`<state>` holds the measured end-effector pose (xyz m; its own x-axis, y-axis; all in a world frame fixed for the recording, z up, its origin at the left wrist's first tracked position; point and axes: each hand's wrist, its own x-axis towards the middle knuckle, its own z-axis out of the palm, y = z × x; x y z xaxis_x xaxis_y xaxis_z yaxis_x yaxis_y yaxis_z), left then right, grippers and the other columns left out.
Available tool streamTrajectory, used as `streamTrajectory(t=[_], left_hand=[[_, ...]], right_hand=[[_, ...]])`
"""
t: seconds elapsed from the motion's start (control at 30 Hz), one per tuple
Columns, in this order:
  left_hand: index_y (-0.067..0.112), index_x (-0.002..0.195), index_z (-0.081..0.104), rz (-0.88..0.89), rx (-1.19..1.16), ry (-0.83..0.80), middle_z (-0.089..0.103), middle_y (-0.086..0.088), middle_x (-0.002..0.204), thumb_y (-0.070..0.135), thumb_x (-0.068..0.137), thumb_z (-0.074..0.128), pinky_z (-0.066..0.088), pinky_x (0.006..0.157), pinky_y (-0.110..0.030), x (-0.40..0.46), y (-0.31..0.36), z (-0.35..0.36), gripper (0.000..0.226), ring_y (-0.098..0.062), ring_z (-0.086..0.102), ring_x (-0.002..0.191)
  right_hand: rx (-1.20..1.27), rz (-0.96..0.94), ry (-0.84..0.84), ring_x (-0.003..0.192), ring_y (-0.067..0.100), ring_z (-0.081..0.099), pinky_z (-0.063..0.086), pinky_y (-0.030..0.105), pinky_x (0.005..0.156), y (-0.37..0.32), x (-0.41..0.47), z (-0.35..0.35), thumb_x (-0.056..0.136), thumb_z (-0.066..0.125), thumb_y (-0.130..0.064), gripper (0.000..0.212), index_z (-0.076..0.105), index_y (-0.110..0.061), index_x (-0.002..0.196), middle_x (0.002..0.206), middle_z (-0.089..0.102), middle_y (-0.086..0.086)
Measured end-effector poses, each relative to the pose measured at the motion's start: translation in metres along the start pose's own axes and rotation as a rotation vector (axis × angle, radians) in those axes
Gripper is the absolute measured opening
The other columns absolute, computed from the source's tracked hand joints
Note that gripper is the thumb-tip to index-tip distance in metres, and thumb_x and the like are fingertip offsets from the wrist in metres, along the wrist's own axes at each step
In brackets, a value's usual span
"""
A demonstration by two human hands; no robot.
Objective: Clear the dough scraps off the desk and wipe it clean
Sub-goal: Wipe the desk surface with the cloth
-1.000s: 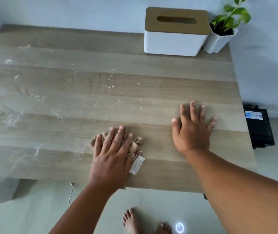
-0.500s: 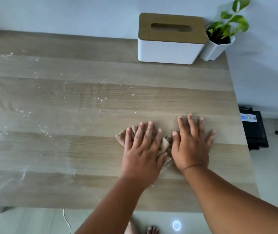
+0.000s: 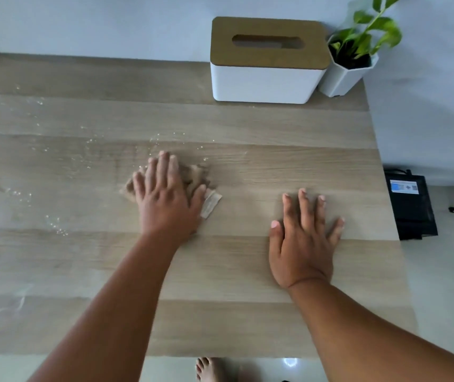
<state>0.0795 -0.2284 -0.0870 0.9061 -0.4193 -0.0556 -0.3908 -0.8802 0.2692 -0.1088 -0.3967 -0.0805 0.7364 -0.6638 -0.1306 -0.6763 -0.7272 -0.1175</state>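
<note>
Brown crumpled cloth (image 3: 192,176): mid-counter, under left hand (image 3: 166,199), fingers flat.
Right hand (image 3: 303,244): spread on wooden counter (image 3: 275,161).

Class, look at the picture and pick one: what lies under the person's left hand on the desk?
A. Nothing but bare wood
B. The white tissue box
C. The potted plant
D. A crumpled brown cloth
D. The left hand presses flat on a crumpled brown cloth whose edges and white tag stick out around it, while the tissue box and potted plant stand at the desk's far edge.
</note>
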Motion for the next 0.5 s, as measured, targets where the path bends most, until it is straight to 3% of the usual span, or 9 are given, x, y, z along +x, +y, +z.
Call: streamTrajectory(t=[0.17,0.3,0.4,0.5], left_hand=[[0.016,0.159,0.036,0.369,0.082,-0.053,0.021,-0.004,0.171,0.058,0.099,0.039,0.005,0.126,-0.058,-0.01,0.072,0.016,0.073,-0.025,0.011,0.16],[0.014,0.152,0.049,0.513,0.046,0.002,0.033,-0.003,0.166,0.049,0.101,0.045,0.02,0.123,-0.061,-0.06,0.054,0.019,0.061,-0.027,0.024,0.157],[0.018,0.15,0.052,0.477,0.043,0.038,0.034,-0.003,0.166,0.047,0.1,0.049,0.024,0.12,-0.064,-0.071,0.007,0.011,0.058,-0.028,0.023,0.157],[0.031,0.148,0.054,0.274,0.046,0.037,0.028,-0.012,0.168,0.049,0.094,0.049,0.017,0.123,-0.065,-0.054,-0.03,-0.003,0.057,-0.04,0.019,0.156]], right_hand=[[-0.015,0.0,0.002,0.16,0.032,0.001,0.004,0.07,0.121,0.002,0.0,0.0,0.102,0.021,-0.049,0.064,0.025,-0.03,0.162,0.173,0.011,-0.001],[-0.012,-0.004,0.015,0.159,0.035,0.007,0.007,0.071,0.121,0.001,0.0,0.0,0.101,0.025,-0.047,0.062,0.033,-0.028,0.16,0.172,0.017,0.001],[-0.011,-0.006,0.011,0.159,0.035,0.006,0.007,0.072,0.12,0.001,0.001,0.001,0.101,0.023,-0.048,0.063,0.031,-0.028,0.16,0.172,0.016,0.0],[-0.01,-0.005,0.021,0.159,0.035,0.007,0.008,0.072,0.12,0.001,0.0,0.002,0.101,0.025,-0.047,0.062,0.031,-0.028,0.16,0.172,0.017,0.001]])
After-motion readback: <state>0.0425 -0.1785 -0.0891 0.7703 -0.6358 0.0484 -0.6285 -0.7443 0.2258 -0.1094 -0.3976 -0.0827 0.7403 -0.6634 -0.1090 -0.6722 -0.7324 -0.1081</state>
